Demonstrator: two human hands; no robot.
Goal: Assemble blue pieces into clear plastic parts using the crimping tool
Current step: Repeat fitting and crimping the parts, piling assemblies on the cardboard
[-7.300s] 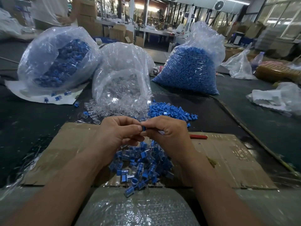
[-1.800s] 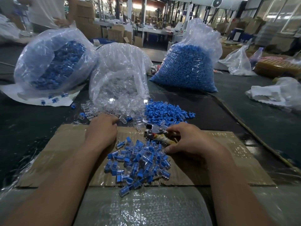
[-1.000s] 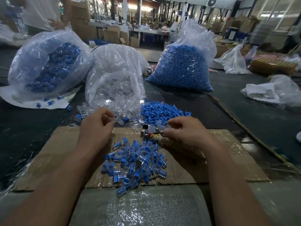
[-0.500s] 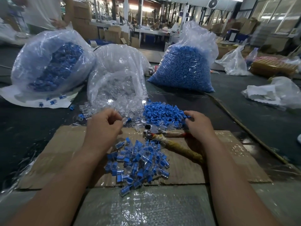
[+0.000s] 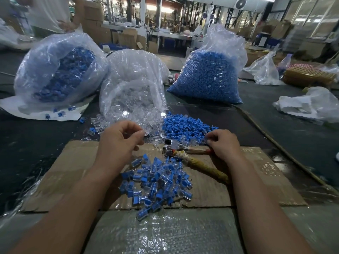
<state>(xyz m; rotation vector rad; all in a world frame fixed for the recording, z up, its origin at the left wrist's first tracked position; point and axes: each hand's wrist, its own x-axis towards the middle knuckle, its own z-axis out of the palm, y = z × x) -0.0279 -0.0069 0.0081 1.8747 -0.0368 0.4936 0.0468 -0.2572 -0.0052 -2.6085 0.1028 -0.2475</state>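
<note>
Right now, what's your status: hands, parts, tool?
Left hand pinches a clear part. Right hand at the blue pieces pile, grip unclear. Crimping tool lies on the cardboard between the hands.

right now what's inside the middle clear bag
Clear plastic parts fill the lower half of the middle bag and spill from its mouth onto the table. Crinkled, glaring film hides how deep they go at the back.

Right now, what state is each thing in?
left hand, pinches a clear plastic part
right hand, fingers curled at the loose blue pieces; hold unclear
crimping tool, lying on the cardboard, handles spread
clear-parts bag, open, spilling
blue-pieces bag, upright, well filled
assembled-parts bag, part full
</note>
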